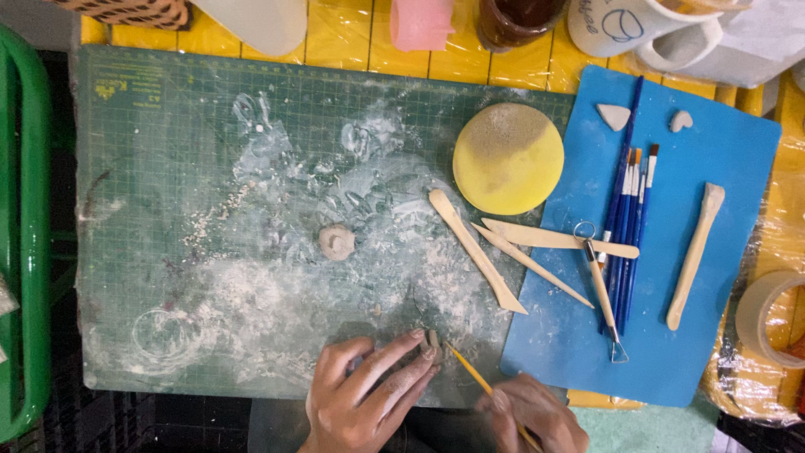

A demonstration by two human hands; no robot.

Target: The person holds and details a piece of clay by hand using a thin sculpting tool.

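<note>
The left hand (360, 394) lies palm down at the near edge of the green mat (168, 168), fingertips pinching a small clay piece (433, 342). The right hand (532, 415) grips a thin yellow stick (478, 379), tip touching the clay. A jar (516, 21) holds dark liquid.

yellow sponge (508, 158), blue brushes (625, 226), tape roll (767, 319), mugs (625, 25)

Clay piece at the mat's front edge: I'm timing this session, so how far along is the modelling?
Done: a rounded clay lump sits shaped mid-mat amid dried smears. In hand: the left hand pinches a small clay piece while the right hand works it with a thin yellow-handled tool. Left: paintbrushes lie untouched.
</note>
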